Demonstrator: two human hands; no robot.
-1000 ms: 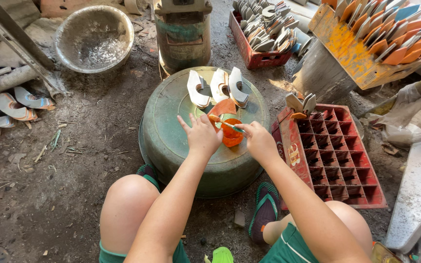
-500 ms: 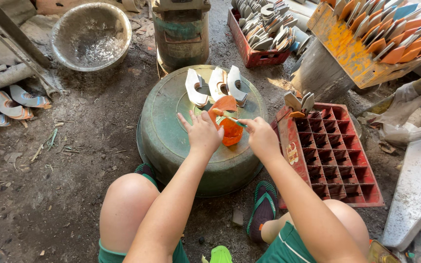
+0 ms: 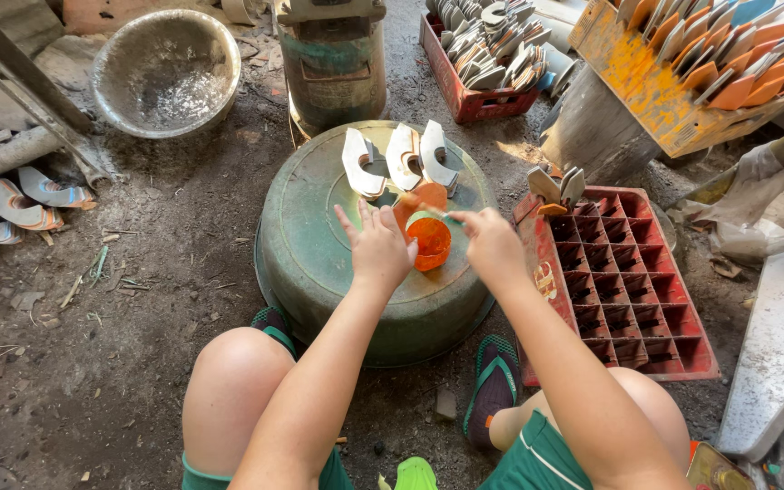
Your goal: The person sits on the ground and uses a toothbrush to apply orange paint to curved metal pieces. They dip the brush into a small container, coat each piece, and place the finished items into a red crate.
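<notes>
On top of an upturned green metal basin (image 3: 319, 263) set on a dirt floor, both hands work at one small orange cup (image 3: 429, 241). Left hand (image 3: 378, 247): fingers spread and raised, palm side against the left wall of the cup, steadying it; not closed around it as far as the view shows. Right hand (image 3: 494, 243): fingers pinched together on a thin stick-like tool (image 3: 435, 215) whose tip lies over the cup's rim; what the tip touches cannot be told. Cup sits near the centre of the basin's flat bottom, mouth tilted toward the camera. Just behind the cup, touching or nearly so, an orange curved piece (image 3: 424, 194). Behind that, three pale curved sole-shaped pieces (image 3: 399, 159) stand on edge in a row. Right of the basin: a red plastic crate (image 3: 628, 290) with a grid of square cells, mostly bare, with a couple of pale pieces (image 3: 557, 186) standing at its far corner. Beyond the basin: a green cylindrical can (image 3: 335, 68), a second red crate (image 3: 483, 54) packed with grey pieces, and an orange crate (image 3: 682, 63) tilted and packed with orange and grey pieces. Far left: a round metal bowl (image 3: 165, 73); more curved pieces (image 3: 11, 204) lie on the ground under a metal bar. Bare knees and green sandals at bottom of view.
</notes>
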